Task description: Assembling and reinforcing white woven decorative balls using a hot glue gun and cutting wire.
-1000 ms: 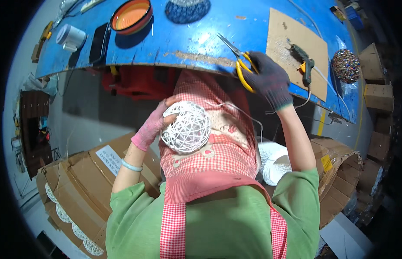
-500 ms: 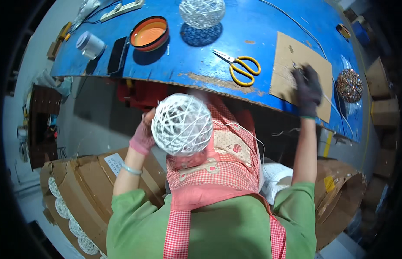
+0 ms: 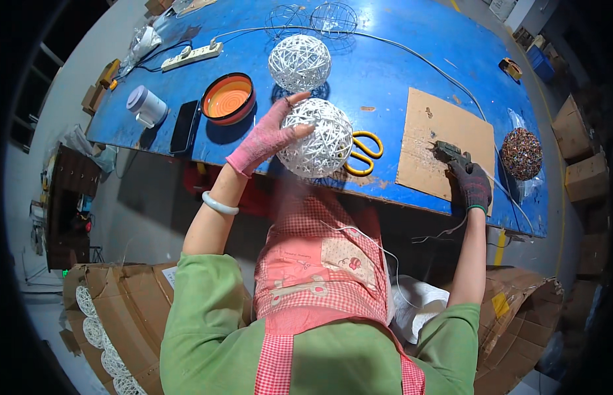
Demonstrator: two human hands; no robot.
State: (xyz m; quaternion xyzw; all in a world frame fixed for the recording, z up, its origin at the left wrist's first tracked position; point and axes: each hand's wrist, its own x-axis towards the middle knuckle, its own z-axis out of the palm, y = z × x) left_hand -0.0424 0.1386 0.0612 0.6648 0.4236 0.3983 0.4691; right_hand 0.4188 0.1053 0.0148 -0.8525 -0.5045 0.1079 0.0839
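My left hand (image 3: 270,135), in a pink glove with bare fingertips, grips a white ball of wound string (image 3: 316,139) over the front edge of the blue table. Behind that ball lies a pair of scissors; only its yellow handles (image 3: 364,155) show. A second white string ball (image 3: 300,62) rests just beyond. On the right, my dark-gloved right hand (image 3: 472,184) is closed round a dark glue gun (image 3: 449,153), which is on or just above a cardboard sheet (image 3: 422,125). A loose white string (image 3: 392,253) trails across my apron.
At the left of the table (image 3: 379,72) are an orange bowl (image 3: 229,99), a phone (image 3: 185,126), a lidded cup (image 3: 147,105) and a power strip (image 3: 191,56). Wire frames (image 3: 333,18) stand far back. A brown speckled ball (image 3: 522,153) sits right; a cable (image 3: 445,69) crosses the table.
My left hand has carried the string ball from above my lap forward to the table, partly covering the scissors. The right hand has settled round the glue gun. The view has shifted slightly.
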